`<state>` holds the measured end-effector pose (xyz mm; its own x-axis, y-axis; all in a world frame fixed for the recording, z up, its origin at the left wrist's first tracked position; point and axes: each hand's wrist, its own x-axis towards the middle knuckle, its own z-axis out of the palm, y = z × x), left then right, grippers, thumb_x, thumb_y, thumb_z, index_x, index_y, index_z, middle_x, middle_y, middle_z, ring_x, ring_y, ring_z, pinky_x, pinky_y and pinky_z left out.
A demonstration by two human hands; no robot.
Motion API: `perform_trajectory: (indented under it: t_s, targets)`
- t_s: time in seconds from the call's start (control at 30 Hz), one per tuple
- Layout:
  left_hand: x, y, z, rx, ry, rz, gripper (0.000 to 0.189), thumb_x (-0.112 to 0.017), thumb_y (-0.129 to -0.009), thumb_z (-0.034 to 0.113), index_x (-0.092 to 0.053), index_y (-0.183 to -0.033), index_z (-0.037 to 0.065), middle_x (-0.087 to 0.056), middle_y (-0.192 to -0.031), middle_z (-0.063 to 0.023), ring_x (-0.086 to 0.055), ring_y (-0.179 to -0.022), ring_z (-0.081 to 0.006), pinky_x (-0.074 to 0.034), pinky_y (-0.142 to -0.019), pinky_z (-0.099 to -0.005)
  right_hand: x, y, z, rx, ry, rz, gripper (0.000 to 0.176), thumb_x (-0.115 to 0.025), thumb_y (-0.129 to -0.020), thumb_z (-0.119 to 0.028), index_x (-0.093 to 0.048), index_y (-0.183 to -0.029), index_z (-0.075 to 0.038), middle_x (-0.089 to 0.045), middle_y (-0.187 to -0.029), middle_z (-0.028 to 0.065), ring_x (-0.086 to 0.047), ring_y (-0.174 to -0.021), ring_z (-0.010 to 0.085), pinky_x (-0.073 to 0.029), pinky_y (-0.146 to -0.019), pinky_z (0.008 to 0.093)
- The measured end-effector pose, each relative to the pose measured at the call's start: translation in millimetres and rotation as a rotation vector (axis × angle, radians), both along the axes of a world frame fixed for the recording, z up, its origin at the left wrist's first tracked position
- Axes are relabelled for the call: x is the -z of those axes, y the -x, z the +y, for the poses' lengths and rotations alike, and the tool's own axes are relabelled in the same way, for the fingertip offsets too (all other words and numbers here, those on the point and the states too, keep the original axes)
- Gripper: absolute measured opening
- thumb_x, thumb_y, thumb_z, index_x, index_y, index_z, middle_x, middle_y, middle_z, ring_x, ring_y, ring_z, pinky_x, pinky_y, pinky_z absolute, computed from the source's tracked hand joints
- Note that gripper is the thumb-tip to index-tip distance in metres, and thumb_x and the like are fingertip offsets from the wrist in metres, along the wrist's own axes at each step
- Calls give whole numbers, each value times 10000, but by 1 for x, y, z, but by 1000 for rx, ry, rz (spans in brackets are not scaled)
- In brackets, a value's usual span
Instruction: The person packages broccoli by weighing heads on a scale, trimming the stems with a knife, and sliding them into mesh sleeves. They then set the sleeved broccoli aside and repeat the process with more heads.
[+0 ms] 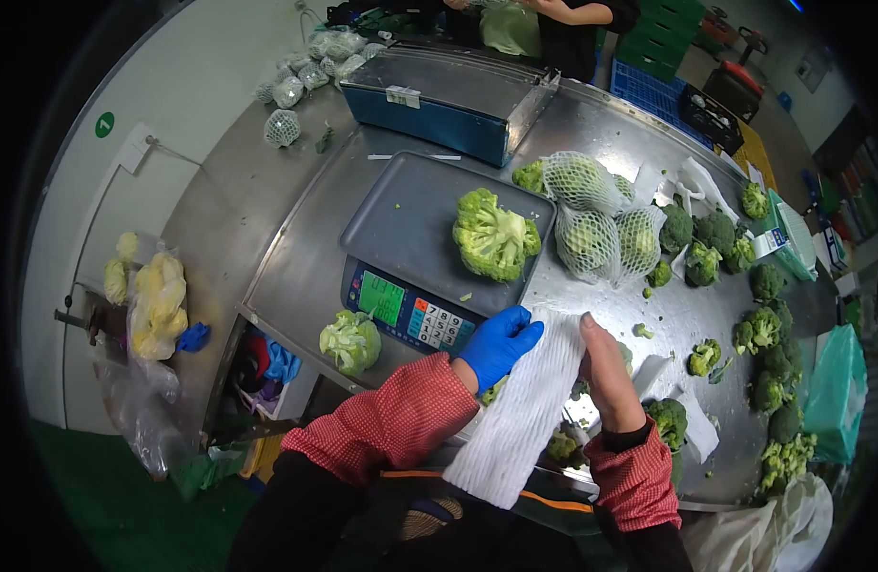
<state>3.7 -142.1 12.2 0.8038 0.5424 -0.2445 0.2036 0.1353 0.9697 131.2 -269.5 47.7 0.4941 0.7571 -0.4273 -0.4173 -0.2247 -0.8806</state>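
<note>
My left hand (499, 351), in a blue glove, is closed on the left edge of a white foam net sleeve (520, 410). My bare right hand (608, 367) is at the sleeve's upper right edge, thumb up and fingers partly hidden behind it. The sleeve hangs down toward my body. Above the hands, a broccoli head (493, 235) lies stem side up on the grey tray of a scale (401, 210), whose green display is lit. Another pale head (350, 341) sits left of the scale keypad.
Several netted heads (592, 243) lie right of the scale, with loose broccoli (715, 232) along the right side of the steel table (296, 276). A metal box machine (439, 95) stands behind the scale. Wrapped heads (288, 91) are at the back left. Across the table is another person (553, 29).
</note>
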Motion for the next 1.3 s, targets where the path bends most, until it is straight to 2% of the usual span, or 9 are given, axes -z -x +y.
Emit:
perform_trajectory:
  t_s: [0.27,0.37,0.5,0.67,0.83,0.97,1.07,1.17,1.3]
  targets:
    - [2,10,27,22,879,-189,236,-525,-916,230,-590,-1048,46,-626,-993,-51,-589,-870,-135,-473,-795,-270,-3,14,29,-138,57,-699,118,-646,-820,-111,-599,-862,-12,-567,-692,-24,-504,-608,76,-402,-546,243]
    - [2,15,36,0,1138,-131,272,-456,-926,298,-580,-982,62,-632,-909,-70,-602,-791,-176,-497,-736,-317,-10,24,41,-85,31,-1549,78,-639,-756,-64,-598,-815,-34,-545,-670,39,-519,-602,194,-409,-547,310]
    - [6,21,40,120,1326,-217,322,-414,-936,310,-556,-1075,57,-626,-983,-99,-601,-863,-197,-492,-791,-335,-31,25,51,98,-69,-1874,139,-657,-640,-55,-566,-744,-48,-536,-801,89,-534,-695,256,-422,-558,345]
    - [36,31,48,205,1305,-379,251,-482,-925,209,-538,-1107,45,-625,-973,-84,-604,-863,-178,-499,-774,-310,-36,42,54,-18,-375,-1294,79,-604,-725,-1,-564,-793,-1,-566,-828,110,-548,-710,228,-446,-608,324]
    - [22,11,52,-341,775,-313,130,-493,-916,176,-555,-954,67,-610,-842,-50,-608,-753,-151,-496,-718,-273,-30,41,56,-142,-70,470,219,-506,-934,-218,-573,-1025,-30,-598,-875,17,-548,-709,91,-454,-658,229]
    - [-22,9,59,-203,663,-176,147,-518,-920,227,-551,-956,88,-581,-852,-18,-575,-787,-112,-479,-708,-265,12,14,40,-695,-174,25,297,-651,-833,-200,-580,-1065,-28,-617,-981,42,-599,-832,152,-474,-808,293]
    - [-18,15,93,347,683,111,290,-595,-886,301,-563,-1072,81,-591,-942,-19,-545,-879,-89,-464,-752,-257,5,-27,58,-131,-565,478,231,-586,-789,-57,-588,-1014,-4,-643,-913,97,-626,-856,208,-504,-835,340]
    - [-77,5,135,619,-84,154,380,-612,-870,303,-579,-1119,16,-643,-868,-30,-610,-725,-136,-487,-644,-292,6,-60,73,-24,-472,522,163,-543,-832,-104,-579,-964,-16,-649,-899,116,-635,-814,203,-514,-777,322]
    - [-70,-39,204,14,-1053,403,407,-551,-890,391,-637,-1002,10,-657,-751,-122,-640,-679,-226,-489,-611,-363,34,-71,111,119,19,-228,275,-492,-873,-200,-579,-967,44,-643,-851,172,-618,-771,261,-479,-724,353]
